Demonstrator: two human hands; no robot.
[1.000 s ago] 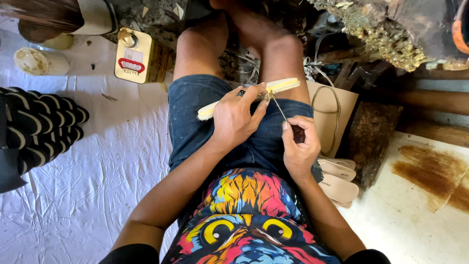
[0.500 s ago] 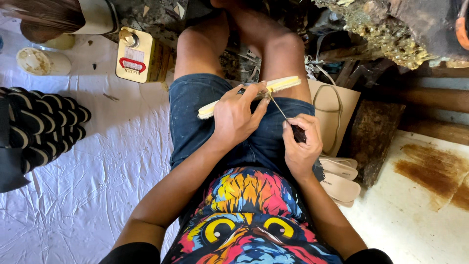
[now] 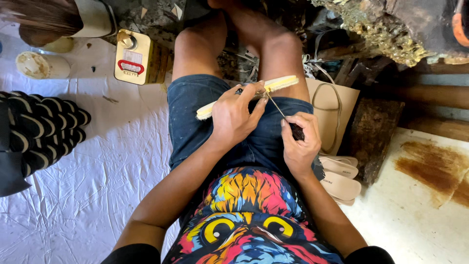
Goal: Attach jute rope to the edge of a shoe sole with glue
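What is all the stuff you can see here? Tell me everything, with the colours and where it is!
Wooden stick: one, pale yellow, across the lap, held by the left hand.
Thin tool: one, dark handle with a metal tip touching the stick, in the right hand.
Tin can: one, yellow with a red handle, on the floor top left.
Sheet: one, white and crinkled, covering the floor on the left.
Paper bag: one, brown, right of the legs.
Sandals: one pair, beige, below the bag.
Striped fabric: one, black and white, left edge.
Shorts: blue denim.
Shirt: colourful owl print.
Left hand: gripping the stick.
Right hand: gripping the tool.
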